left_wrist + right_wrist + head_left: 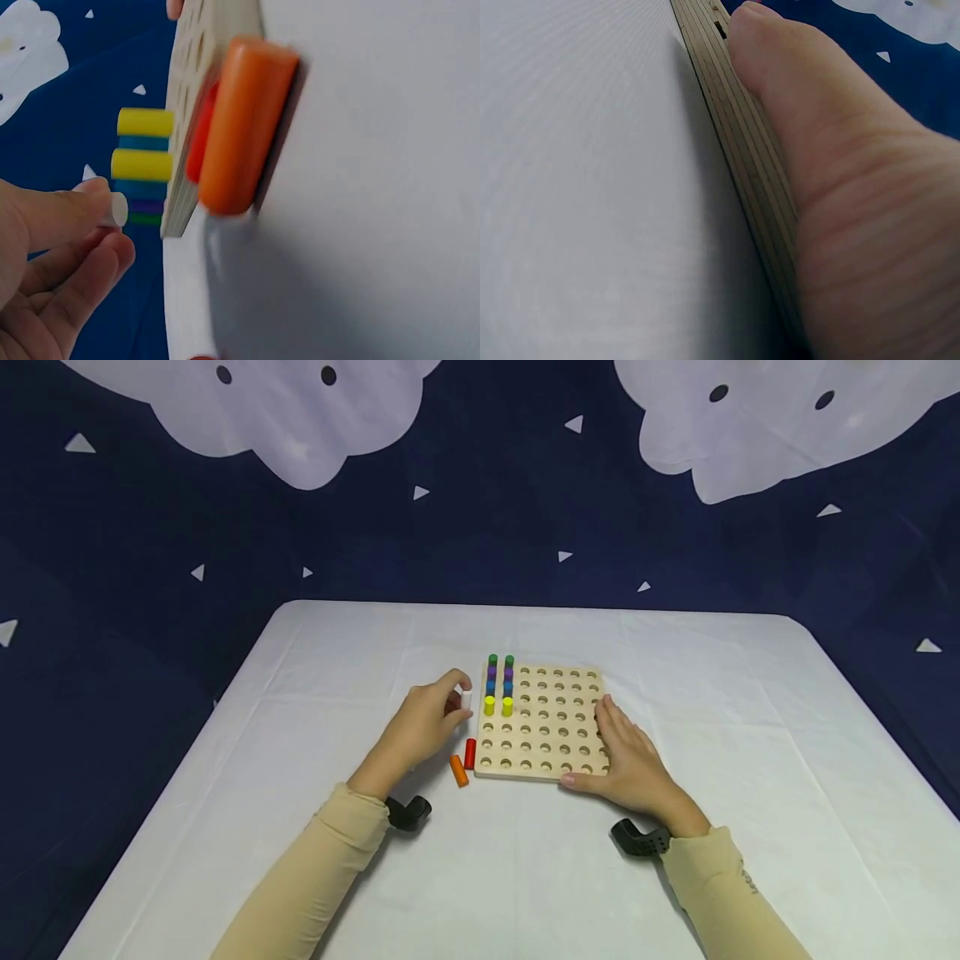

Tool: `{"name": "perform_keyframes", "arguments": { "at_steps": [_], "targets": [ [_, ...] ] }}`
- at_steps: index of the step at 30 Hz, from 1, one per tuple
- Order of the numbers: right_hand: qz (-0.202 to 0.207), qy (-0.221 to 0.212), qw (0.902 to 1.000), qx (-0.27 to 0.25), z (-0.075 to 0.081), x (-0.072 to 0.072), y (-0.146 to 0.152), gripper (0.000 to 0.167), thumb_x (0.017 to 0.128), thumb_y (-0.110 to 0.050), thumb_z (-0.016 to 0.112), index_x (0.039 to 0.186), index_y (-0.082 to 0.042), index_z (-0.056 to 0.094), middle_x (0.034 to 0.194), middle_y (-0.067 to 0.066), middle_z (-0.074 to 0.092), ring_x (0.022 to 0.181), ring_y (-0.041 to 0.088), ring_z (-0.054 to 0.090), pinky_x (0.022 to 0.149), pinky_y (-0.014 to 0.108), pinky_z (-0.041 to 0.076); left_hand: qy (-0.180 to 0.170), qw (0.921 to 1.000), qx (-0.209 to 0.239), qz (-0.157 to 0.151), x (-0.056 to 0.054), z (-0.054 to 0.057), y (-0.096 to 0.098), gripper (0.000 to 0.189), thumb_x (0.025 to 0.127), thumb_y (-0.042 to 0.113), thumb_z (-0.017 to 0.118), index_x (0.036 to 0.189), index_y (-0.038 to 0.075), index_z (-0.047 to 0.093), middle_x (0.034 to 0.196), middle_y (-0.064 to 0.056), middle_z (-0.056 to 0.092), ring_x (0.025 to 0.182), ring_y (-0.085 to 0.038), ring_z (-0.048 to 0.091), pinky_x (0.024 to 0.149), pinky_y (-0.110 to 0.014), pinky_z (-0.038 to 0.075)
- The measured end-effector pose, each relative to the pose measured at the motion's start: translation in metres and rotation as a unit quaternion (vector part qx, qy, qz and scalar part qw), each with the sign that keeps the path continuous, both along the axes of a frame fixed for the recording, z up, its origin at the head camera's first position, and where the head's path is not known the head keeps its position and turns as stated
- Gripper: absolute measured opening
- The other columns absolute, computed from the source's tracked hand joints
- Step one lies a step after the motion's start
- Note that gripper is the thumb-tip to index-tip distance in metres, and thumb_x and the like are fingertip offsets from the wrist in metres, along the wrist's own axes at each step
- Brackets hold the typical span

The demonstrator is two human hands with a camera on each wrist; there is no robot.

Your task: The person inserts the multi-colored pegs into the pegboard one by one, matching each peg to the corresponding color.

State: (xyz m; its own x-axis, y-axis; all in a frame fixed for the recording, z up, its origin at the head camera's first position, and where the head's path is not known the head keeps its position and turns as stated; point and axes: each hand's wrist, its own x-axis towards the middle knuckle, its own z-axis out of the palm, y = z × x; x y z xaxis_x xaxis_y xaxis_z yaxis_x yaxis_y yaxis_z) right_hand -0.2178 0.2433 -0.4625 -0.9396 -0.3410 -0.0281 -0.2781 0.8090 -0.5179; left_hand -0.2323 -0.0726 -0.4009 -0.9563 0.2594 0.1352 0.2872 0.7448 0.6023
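Between thumb and fingertips, my left hand [429,720] pinches a small white peg [467,700], held beside the left edge of a wooden pegboard [551,774]. Two columns of pegs stand upright at the board's left: green [492,658], purple [507,674], blue [508,688] and yellow [490,705]. My right hand [637,770] rests on the board's near right corner, fingers fairly straight along the right side and thumb at the front edge. A red peg [470,753] lies against the left edge, with an orange peg [247,127] beside it on the table.
The board's other holes show no pegs. A white cloth covers the table [375,893], and a dark blue backdrop [495,527] with pale clouds and triangles hangs behind it. Each wrist carries a black camera mount [408,814]. Something red peeks in at the left wrist view's bottom edge.
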Motion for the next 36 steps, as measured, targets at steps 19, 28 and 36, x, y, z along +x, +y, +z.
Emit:
{"name": "perform_keyframes", "arguments": {
  "at_steps": [19,28,36],
  "targets": [
    [-0.002,0.002,1.0,0.003,0.001,0.001,0.0,0.133,0.071,-0.071,0.074,0.159,-0.008,-0.003,0.167,0.013,-0.006,0.155,0.036,0.0,0.122,0.059,0.004,0.023,0.9978,0.025,-0.056,0.003,-0.011,0.037,0.03,0.096,0.014,0.065,0.125,0.015,0.056,0.089,0.0,0.068,0.074,-0.013,0.059,0.072,-0.03,0.052],
    [-0.001,0.005,1.0,0.004,0.003,0.001,-0.001,0.131,0.073,-0.07,0.073,0.159,-0.007,-0.002,0.167,0.014,-0.005,0.155,0.036,0.001,0.122,0.059,0.005,0.026,0.9978,-0.005,-0.06,0.002,-0.015,0.04,0.024,0.095,0.016,0.067,0.116,0.016,0.055,0.082,0.001,0.067,0.066,-0.013,0.056,0.064,-0.027,0.048],
    [0.0,0.001,1.0,0.004,0.002,0.0,0.0,0.131,0.073,-0.07,0.074,0.159,-0.007,-0.003,0.167,0.013,-0.006,0.155,0.036,0.0,0.122,0.059,0.005,0.031,0.9958,-0.026,-0.081,0.001,-0.016,0.041,0.023,0.095,0.016,0.068,0.113,0.014,0.055,0.078,0.001,0.065,0.06,-0.012,0.053,0.056,-0.023,0.044]
  ]
}}
